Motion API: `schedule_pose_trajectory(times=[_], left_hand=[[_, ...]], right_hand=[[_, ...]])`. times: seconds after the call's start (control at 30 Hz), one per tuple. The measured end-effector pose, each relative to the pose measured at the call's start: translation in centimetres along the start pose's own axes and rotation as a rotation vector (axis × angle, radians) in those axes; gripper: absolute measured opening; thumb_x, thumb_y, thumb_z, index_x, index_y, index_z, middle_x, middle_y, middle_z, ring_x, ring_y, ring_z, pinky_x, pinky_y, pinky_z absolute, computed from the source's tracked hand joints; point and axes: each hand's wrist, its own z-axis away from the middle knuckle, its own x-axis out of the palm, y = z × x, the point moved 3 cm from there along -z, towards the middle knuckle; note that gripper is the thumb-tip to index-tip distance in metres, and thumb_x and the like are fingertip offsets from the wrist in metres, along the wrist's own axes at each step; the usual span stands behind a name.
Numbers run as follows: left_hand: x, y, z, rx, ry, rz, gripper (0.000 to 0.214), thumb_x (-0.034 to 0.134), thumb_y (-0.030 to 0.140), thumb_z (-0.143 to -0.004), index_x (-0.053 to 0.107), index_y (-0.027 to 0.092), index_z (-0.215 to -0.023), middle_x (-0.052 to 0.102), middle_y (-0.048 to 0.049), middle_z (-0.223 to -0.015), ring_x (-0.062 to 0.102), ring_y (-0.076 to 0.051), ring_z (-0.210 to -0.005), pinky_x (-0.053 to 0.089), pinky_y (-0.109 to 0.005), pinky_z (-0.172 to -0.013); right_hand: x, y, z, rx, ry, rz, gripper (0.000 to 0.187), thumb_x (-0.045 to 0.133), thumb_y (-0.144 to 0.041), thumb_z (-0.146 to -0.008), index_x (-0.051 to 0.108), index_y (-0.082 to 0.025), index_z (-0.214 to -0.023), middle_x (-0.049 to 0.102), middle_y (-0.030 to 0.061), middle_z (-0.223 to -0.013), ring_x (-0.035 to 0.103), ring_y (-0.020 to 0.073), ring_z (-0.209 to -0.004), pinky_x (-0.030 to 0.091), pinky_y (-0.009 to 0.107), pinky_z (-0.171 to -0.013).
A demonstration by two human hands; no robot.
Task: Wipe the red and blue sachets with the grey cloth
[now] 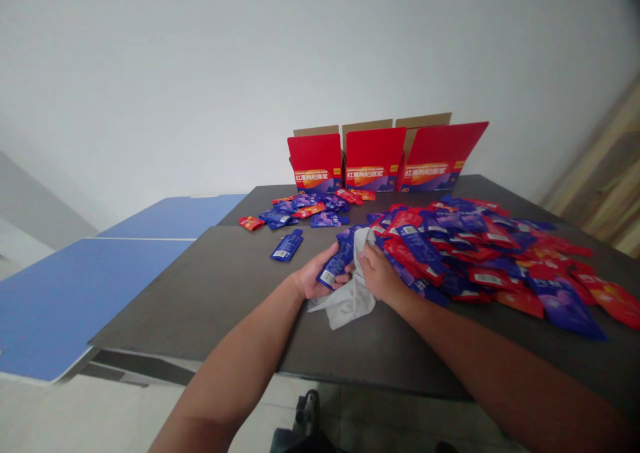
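Blue pouch [336,263] held in left hand [313,276] over dark table [210,293], beside heaped pouches [465,246]; gray cloth [353,300] bunched in right hand [380,273], against pouch. Probably needs steady support beneath, light even strokes, loose cloth tail gathered in.

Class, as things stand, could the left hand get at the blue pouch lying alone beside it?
Probably yes: only bare tabletop separates the left hand from the lone blue pouch, though that hand holds another pouch.
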Motion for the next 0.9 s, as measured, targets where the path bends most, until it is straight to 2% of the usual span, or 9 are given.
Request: schedule_pose_trajectory(times=[0.17, 0.23, 0.33, 0.43, 0.5, 0.6, 0.67, 0.8, 0.9], left_hand=[[0.1, 0.5, 0.1, 0.062, 0.029, 0.111, 0.054, 0.045, 0.066, -0.085, 0.057, 0.013, -0.089, 0.054, -0.0055, -0.079, 0.045, -0.010, -0.054, 0.034, -0.019, -0.042], [0.0, 0.6, 0.0, 0.095, 0.069, 0.134, 0.056, 0.044, 0.067, -0.085, 0.059, 0.013, -0.087, 0.056, -0.0054, -0.075, 0.046, -0.010, -0.052, 0.034, -0.019, -0.042], [-0.2, 0.4, -0.2, 0.114, 0.177, 0.110, 0.054, 0.045, 0.062, -0.088, 0.061, 0.011, -0.085, 0.059, -0.0049, -0.067, 0.051, -0.011, -0.051, 0.039, -0.020, -0.045], [-0.4, 0.1, -0.5, 0.116, 0.257, 0.064, 0.054, 0.046, 0.060, -0.088, 0.063, 0.010, -0.081, 0.062, -0.0066, -0.066, 0.060, -0.015, -0.057, 0.047, -0.024, -0.056], [-0.5, -0.2, -0.7, 0.111, 0.276, 0.037, 0.053, 0.046, 0.060, -0.089, 0.062, 0.010, -0.078, 0.062, -0.0058, -0.063, 0.058, -0.014, -0.054, 0.046, -0.024, -0.054], [-0.6, -0.6, -1.0, 0.096, 0.276, 0.006, 0.050, 0.047, 0.059, -0.089, 0.057, 0.013, -0.072, 0.054, -0.0017, -0.055, 0.049, -0.010, -0.043, 0.035, -0.020, -0.041], [-0.5, -0.8, -1.2, 0.093, 0.255, -0.023, 0.047, 0.048, 0.058, -0.088, 0.055, 0.015, -0.072, 0.051, 0.0000, -0.055, 0.044, -0.008, -0.041, 0.029, -0.018, -0.038], [-0.2, -1.1, -1.1, 0.085, 0.253, -0.111, 0.045, 0.053, 0.060, -0.085, 0.055, 0.015, -0.079, 0.051, 0.0004, -0.062, 0.043, -0.007, -0.044, 0.028, -0.016, -0.038], [-0.1, -1.2, -0.8, 0.070, 0.258, -0.158, 0.048, 0.053, 0.064, -0.082, 0.055, 0.016, -0.081, 0.046, 0.0023, -0.059, 0.042, -0.008, -0.044, 0.029, -0.017, -0.039]], right_hand=[[-0.5, -0.6, 0.1, -0.015, 0.020, 0.020, 0.044, 0.030, -0.031, -0.096, 0.045, -0.019, -0.136, 0.053, 0.0143, -0.122, 0.048, 0.0270, -0.120, 0.039, 0.046, -0.103], [-0.7, -1.7, 0.6, -0.098, -0.073, 0.079, 0.041, 0.033, -0.028, -0.096, 0.049, -0.019, -0.133, 0.051, 0.0139, -0.119, 0.051, 0.0257, -0.113, 0.043, 0.042, -0.099], [-0.6, -3.3, 1.5, -0.252, -0.319, 0.197, 0.036, 0.039, -0.022, -0.093, 0.058, -0.025, -0.124, 0.051, 0.0105, -0.116, 0.057, 0.0214, -0.094, 0.049, 0.034, -0.084], [-0.6, -4.3, 1.9, -0.375, -0.389, 0.280, 0.035, 0.043, -0.017, -0.090, 0.063, -0.026, -0.117, 0.050, 0.0100, -0.118, 0.056, 0.0210, -0.091, 0.047, 0.033, -0.082], [-0.6, -4.4, 1.9, -0.377, -0.385, 0.309, 0.036, 0.043, -0.017, -0.089, 0.062, -0.026, -0.118, 0.050, 0.0102, -0.116, 0.055, 0.0210, -0.090, 0.047, 0.033, -0.081], [-0.6, -4.1, 1.7, -0.275, -0.352, 0.323, 0.037, 0.040, -0.019, -0.092, 0.057, -0.024, -0.125, 0.050, 0.0100, -0.111, 0.055, 0.0193, -0.083, 0.048, 0.031, -0.075], [-0.7, -3.8, 1.5, -0.202, -0.310, 0.303, 0.038, 0.038, -0.020, -0.093, 0.053, -0.022, -0.128, 0.050, 0.0101, -0.110, 0.055, 0.0190, -0.081, 0.048, 0.031, -0.074], [-0.7, -3.2, 1.2, -0.134, -0.209, 0.213, 0.039, 0.034, -0.024, -0.095, 0.050, -0.018, -0.130, 0.048, 0.0140, -0.117, 0.055, 0.0244, -0.100, 0.048, 0.037, -0.085], [-0.4, -2.6, 0.9, -0.102, -0.144, 0.156, 0.043, 0.031, -0.027, -0.097, 0.044, -0.016, -0.136, 0.047, 0.0176, -0.124, 0.050, 0.0285, -0.115, 0.045, 0.044, -0.095]])
